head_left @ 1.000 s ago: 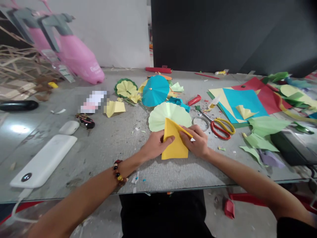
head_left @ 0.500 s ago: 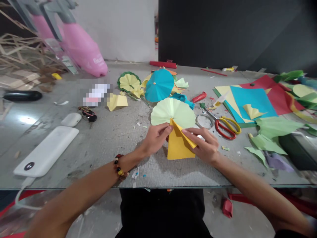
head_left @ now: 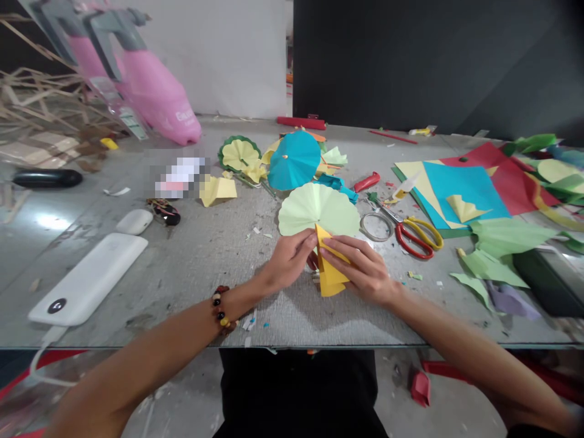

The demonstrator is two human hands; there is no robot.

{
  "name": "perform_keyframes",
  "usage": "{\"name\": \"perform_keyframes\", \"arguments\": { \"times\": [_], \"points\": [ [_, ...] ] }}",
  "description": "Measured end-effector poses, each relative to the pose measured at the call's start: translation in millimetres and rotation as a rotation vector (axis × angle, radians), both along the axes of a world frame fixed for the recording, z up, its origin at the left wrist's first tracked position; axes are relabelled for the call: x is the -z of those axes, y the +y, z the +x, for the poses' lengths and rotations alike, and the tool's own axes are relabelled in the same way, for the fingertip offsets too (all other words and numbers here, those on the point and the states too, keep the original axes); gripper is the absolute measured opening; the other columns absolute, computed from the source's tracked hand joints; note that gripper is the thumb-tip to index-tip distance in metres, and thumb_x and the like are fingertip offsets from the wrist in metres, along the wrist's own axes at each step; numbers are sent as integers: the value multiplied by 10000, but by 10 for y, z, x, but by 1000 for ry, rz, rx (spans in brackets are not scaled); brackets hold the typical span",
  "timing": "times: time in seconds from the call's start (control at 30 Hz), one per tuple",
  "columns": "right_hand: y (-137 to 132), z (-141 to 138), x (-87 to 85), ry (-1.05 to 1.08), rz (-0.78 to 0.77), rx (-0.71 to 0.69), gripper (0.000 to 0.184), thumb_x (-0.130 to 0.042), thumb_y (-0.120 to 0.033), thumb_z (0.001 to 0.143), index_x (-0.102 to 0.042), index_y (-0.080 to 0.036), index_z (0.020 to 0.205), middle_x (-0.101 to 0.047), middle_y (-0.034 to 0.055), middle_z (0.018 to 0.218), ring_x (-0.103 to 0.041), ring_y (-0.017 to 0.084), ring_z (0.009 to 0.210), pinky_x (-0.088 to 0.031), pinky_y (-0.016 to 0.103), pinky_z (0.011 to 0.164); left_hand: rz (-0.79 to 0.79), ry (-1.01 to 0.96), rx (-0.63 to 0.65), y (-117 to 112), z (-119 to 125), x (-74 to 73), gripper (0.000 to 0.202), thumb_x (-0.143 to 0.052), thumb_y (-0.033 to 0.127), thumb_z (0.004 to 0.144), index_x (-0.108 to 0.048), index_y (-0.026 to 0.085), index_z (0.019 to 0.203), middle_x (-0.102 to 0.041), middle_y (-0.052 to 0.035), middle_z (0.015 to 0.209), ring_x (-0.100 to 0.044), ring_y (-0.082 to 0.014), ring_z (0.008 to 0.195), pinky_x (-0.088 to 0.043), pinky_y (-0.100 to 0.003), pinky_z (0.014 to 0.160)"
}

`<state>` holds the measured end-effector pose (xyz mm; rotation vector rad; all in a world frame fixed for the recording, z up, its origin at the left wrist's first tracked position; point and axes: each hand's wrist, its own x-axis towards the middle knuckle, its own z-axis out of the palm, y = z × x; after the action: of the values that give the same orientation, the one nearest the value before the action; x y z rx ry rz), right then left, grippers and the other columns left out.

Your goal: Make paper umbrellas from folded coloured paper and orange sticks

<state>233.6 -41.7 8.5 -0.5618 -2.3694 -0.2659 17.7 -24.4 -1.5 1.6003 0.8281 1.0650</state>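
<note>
Narrow pinch by left hand (head_left: pixel 289 260) and right hand (head_left: pixel 360 271) on folded yellow paper (head_left: pixel 331 281), above the grey table (head_left: pixel 205 267). Pale green paper fan (head_left: pixel 318 210) just beside it at twelve o'clock; red-and-yellow scissors (head_left: pixel 417 239) at two o'clock.

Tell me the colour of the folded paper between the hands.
The folded paper is golden yellow, and it shows best in the head view.

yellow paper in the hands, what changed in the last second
The yellow paper now looks much narrower, folded in under the right hand, which has slid left across it. The left hand still grips its left edge. The pale green paper fan and the scissors stayed put.
</note>
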Motion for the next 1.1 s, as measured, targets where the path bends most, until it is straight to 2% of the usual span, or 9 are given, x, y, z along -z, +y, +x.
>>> {"name": "perform_keyframes", "arguments": {
  "times": [0.13, 0.43, 0.6, 0.77, 0.87, 0.97, 1.1],
  "points": [
    [1, -6, 9, -11, -1, 5, 578, -470, -136, 990, -372, -176, 1559, -640, 137, 1368, -541, 281, 1339, -581, 459, 1021, 0, -27, -34, -8, 9, -32, 439, -439, 510, 1040, -683, 159, 1141, -665, -1, 722, -644, -93, 555, -542, -180, 559],
    [-3, -27, 3, -24, 28, 7, 561, -490, -107, 964, -436, -134, 1522, -646, 163, 1346, -550, 297, 1303, -580, 456, 995, -22, -72, -95, 3, 14, -74, 436, -587, 526, 967, -732, 154, 1141, -756, -70, 965, -672, -91, 576, -582, -170, 558],
    [10, -25, 7, -27, 15, -6, 610, -513, -43, 910, -452, -128, 1510, -634, 160, 1360, -543, 301, 1295, -575, 456, 1001, -26, -114, -105, 12, 22, -48, 391, -600, 488, 970, -750, 171, 1144, -761, -54, 879, -670, -91, 572, -597, -168, 562],
    [3, -30, 7, -30, 10, -1, 629, -524, -8, 866, -496, -140, 1481, -644, 151, 1345, -551, 294, 1281, -575, 443, 1006, -38, -146, -153, 32, 26, -36, 364, -636, 482, 947, -765, 192, 1127, -771, -59, 951, -693, -100, 621, -592, -161, 533],
    [-6, -35, 1, -33, 6, 0, 637, -524, -15, 869, -484, -155, 1490, -646, 141, 1348, -554, 289, 1290, -581, 441, 1006, -23, -156, -172, 32, 26, -51, 337, -640, 460, 947, -783, 180, 1068, -770, -47, 849, -685, -95, 591, -584, -157, 527],
    [-10, -40, 6, -29, 6, -7, 628, -531, -35, 889, -472, -176, 1498, -650, 132, 1346, -562, 282, 1295, -593, 439, 996, 18, -153, -229, 33, 26, -66, 310, -642, 432, 946, -800, 169, 989, -755, -31, 748, -676, -93, 578, -585, -161, 547],
    [4, -46, 47, -17, 35, -13, 572, -636, -62, 876, -553, -189, 1428, -665, 135, 1318, -582, 286, 1279, -618, 423, 948, 27, -152, -338, 72, 16, -60, 307, -655, 430, 926, -810, 166, 939, -752, -31, 732, -673, -105, 588, -590, -176, 529]
  ]
}}
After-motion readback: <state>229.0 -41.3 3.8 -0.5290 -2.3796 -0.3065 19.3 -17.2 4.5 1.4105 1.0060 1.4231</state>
